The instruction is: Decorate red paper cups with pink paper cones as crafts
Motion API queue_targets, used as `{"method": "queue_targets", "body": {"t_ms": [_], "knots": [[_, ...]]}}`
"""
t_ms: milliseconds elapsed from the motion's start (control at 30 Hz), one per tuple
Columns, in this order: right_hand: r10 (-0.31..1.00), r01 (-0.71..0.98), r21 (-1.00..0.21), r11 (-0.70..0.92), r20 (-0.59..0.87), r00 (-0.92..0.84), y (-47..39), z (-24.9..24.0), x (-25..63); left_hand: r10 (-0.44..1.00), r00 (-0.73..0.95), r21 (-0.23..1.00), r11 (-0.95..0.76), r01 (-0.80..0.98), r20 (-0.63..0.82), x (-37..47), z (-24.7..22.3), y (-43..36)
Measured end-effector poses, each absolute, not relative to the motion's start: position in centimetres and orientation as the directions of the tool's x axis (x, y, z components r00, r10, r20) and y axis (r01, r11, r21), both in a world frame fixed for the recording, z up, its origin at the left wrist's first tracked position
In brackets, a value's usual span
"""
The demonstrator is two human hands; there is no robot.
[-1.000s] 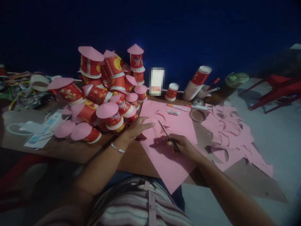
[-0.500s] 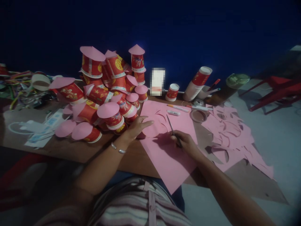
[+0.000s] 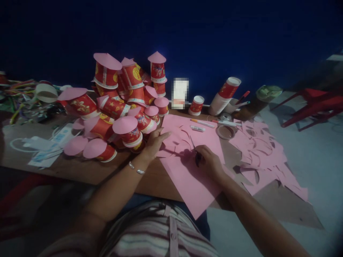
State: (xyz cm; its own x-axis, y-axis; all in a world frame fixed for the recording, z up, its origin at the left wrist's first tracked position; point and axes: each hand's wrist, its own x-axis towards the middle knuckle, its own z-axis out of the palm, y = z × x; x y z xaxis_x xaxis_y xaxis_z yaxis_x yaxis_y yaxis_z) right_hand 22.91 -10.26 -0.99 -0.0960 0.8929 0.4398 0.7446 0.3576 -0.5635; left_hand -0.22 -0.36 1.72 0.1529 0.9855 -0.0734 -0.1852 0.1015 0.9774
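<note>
Pink paper (image 3: 174,141) lies at the table's middle with curved cuts in it. My left hand (image 3: 154,144) pinches its left edge, thumb on top and the other fingers partly hidden. In my right hand (image 3: 210,162) are scissors (image 3: 198,157) with dark handles, their thin blades pointing away from me over the paper. A larger pink sheet (image 3: 198,189) extends under both hands toward the table's front edge. Just beyond the paper's cuts lie a white glue stick or marker (image 3: 197,128) and an orange-and-white pen (image 3: 203,123).
Red paper cups with pink cone tops (image 3: 125,125) crowd the left. Pink scraps (image 3: 262,153) and a tape roll (image 3: 225,132) are at right. Behind stand a single cup (image 3: 197,106) and a cup stack (image 3: 226,94). A power strip (image 3: 50,148) lies far left.
My right hand has turned, so the scissors sit steeper and lower in it. The rounded pink piece by my left hand has shifted left, and its outline looks different.
</note>
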Motion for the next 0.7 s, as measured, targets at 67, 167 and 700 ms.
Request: {"method": "queue_targets", "body": {"t_ms": [67,167,700], "knots": [[0.867,0.765,-0.492,0.415,0.468,-0.170,-10.4,-1.2,22.5,0.985,0.164,0.973,0.093,-0.210,-0.059,0.0,1.4,-0.4],[0.820,0.770,-0.381,0.511,0.484,-0.304,-10.4,-1.3,22.1,0.985,0.151,0.963,0.114,-0.246,-0.078,0.3,1.0,-0.4],[0.812,0.803,-0.239,0.546,0.385,-0.438,-7.7,-0.4,23.0,0.968,0.204,0.913,0.209,-0.350,-0.144,0.4,1.5,-0.7]]}}
